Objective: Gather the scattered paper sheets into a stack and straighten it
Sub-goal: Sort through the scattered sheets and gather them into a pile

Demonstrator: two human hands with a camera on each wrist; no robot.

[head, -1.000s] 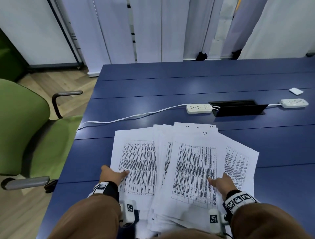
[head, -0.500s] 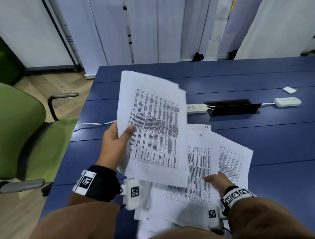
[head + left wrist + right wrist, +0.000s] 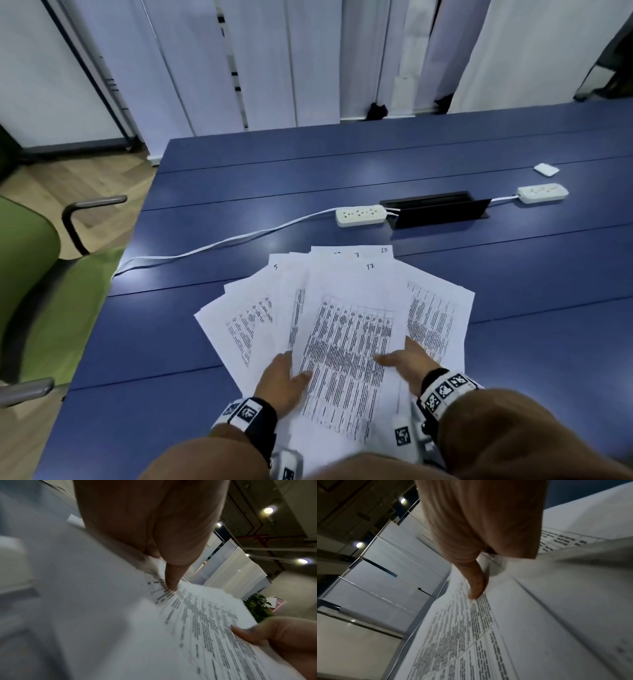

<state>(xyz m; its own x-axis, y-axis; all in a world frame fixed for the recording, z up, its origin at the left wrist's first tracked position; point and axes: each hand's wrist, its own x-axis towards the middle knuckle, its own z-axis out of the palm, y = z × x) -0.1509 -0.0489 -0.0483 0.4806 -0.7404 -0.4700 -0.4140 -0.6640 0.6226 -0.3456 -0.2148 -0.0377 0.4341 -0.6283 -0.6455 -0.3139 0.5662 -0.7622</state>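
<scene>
White printed paper sheets [image 3: 349, 342] lie fanned and overlapping on the blue table [image 3: 513, 342], close to me. My left hand [image 3: 291, 377] holds the left edge of the top sheet, thumb [image 3: 171, 585] on the print and fingers hidden underneath. My right hand [image 3: 404, 361] takes the same sheet's right edge, thumb [image 3: 476, 588] pressed on top and fingers tucked under the paper. More sheets [image 3: 246, 322] stick out tilted to the left, and others [image 3: 435, 318] to the right. Handwritten numbers mark the far corners.
Two white power strips [image 3: 361, 215] [image 3: 543, 193] flank a black cable box [image 3: 438, 212] beyond the papers. A white cord [image 3: 222, 245] runs to the table's left edge. A green chair [image 3: 41, 291] stands at the left. A small white object [image 3: 546, 169] lies far right.
My left hand lifted sheets off the left of the pile, then came back down to the pile's middle. The left sheets now lie tilted under the top sheet. My right hand stayed on the papers.
</scene>
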